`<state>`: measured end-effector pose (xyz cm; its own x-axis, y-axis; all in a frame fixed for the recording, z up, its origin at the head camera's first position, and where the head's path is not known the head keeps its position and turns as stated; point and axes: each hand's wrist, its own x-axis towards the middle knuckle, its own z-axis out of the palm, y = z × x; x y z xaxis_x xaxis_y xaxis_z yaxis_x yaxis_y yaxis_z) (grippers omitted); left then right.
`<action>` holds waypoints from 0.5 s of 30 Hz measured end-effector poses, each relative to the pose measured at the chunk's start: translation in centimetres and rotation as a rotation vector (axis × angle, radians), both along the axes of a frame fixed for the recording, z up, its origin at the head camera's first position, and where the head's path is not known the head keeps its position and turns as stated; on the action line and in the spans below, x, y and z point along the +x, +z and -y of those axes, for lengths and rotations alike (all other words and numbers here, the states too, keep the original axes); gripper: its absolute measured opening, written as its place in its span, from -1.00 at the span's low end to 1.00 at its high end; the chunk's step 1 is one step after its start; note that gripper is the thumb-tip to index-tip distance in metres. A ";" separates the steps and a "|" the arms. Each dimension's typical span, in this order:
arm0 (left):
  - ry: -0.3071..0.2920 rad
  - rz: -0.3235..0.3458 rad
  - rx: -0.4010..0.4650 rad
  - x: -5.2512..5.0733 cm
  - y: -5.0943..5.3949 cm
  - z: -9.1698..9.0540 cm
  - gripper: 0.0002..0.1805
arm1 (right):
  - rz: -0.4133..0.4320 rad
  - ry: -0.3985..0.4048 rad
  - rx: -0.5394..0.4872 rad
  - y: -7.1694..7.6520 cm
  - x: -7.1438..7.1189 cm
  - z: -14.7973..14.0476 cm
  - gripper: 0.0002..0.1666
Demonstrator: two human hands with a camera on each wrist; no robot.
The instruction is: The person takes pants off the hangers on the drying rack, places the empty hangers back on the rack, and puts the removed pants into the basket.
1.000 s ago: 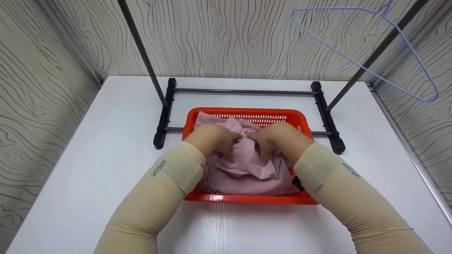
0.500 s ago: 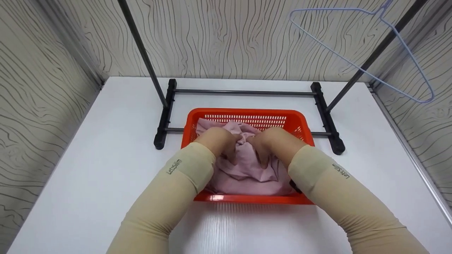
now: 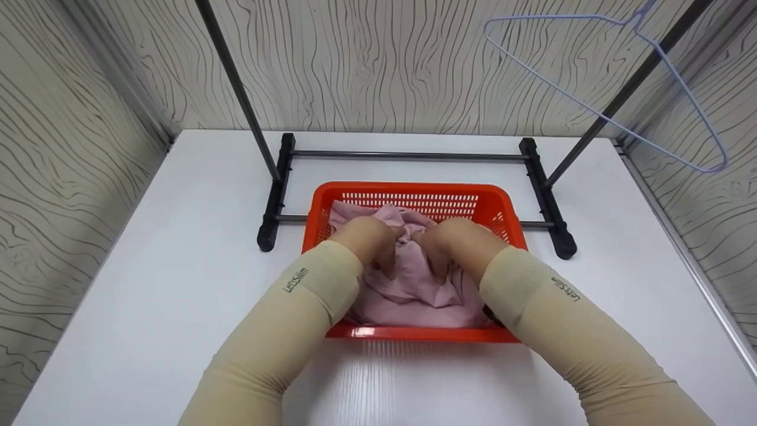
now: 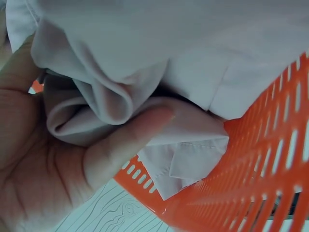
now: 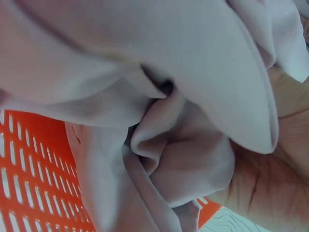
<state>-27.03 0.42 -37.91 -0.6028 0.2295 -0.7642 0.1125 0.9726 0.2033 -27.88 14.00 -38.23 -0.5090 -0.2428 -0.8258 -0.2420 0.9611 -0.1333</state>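
Observation:
A crumpled pink cloth (image 3: 408, 313) with stitched edges lies in the red plastic basket (image 3: 414, 335). My left hand (image 3: 371, 236) grips bunched folds of it near the middle. In the left wrist view, the left thumb (image 4: 128, 140) lies along a rolled fold, and a stitched corner hangs below. Close beside it, my right hand (image 3: 452, 241) holds the same cloth. The right wrist view shows folds of cloth covering most of the right fingers, with the palm edge (image 5: 270, 188) bare. What kind of garment it is cannot be told.
A black rack base (image 3: 408, 155) lies behind and partly under the basket, with upright poles (image 3: 236, 86) on both sides. A light purple hanger (image 3: 550, 17) hangs at the upper right. Patterned walls enclose the white table (image 3: 171, 248) at the back and sides.
Both hands have sunk slightly lower into the basket with the cloth. The forearms have drawn a little closer together, the left one moving right.

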 end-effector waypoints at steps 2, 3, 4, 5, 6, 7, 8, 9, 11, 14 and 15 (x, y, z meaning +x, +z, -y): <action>-0.001 -0.018 -0.005 -0.3 -0.8 -0.1 0.04 | 0.016 -0.092 -0.026 -0.2 0.0 -0.1 -0.13; -0.006 -0.025 -0.012 -0.4 -1.2 -0.1 0.06 | 0.019 -0.123 -0.033 -0.2 0.0 -0.1 -0.11; -0.008 -0.030 -0.014 -0.6 -1.7 -0.1 0.06 | 0.019 -0.141 -0.045 -0.3 0.0 -0.1 -0.08; -0.051 -0.068 -0.019 -0.8 -2.2 -0.2 0.04 | 0.014 -0.146 -0.048 -0.4 0.0 0.0 -0.05; -0.087 -0.106 -0.027 -0.9 -2.5 -0.2 0.01 | 0.015 -0.157 -0.048 -0.4 0.0 0.0 -0.03; -0.107 -0.122 -0.028 -1.0 -2.9 -0.3 -0.01 | 0.017 -0.157 -0.048 -0.5 0.0 0.1 -0.02; -0.131 -0.134 -0.032 -1.2 -3.2 -0.4 -0.02 | 0.011 -0.141 -0.040 -0.5 -0.1 0.1 0.01; -0.154 -0.144 -0.038 -1.3 -3.5 -0.5 -0.03 | 0.010 -0.138 -0.031 -0.5 -0.1 0.2 0.02; -0.239 -0.189 -0.061 -1.4 -3.7 -0.6 -0.06 | 0.008 -0.126 -0.014 -0.6 -0.2 0.2 0.04; -0.239 -0.142 -0.084 -1.7 -4.6 -0.7 -0.01 | 0.000 -0.055 0.012 -1.0 -0.2 0.2 0.04; -0.270 -0.174 -0.103 -1.9 -5.0 -0.8 -0.03 | -0.004 -0.018 0.025 -1.1 -0.2 0.2 0.02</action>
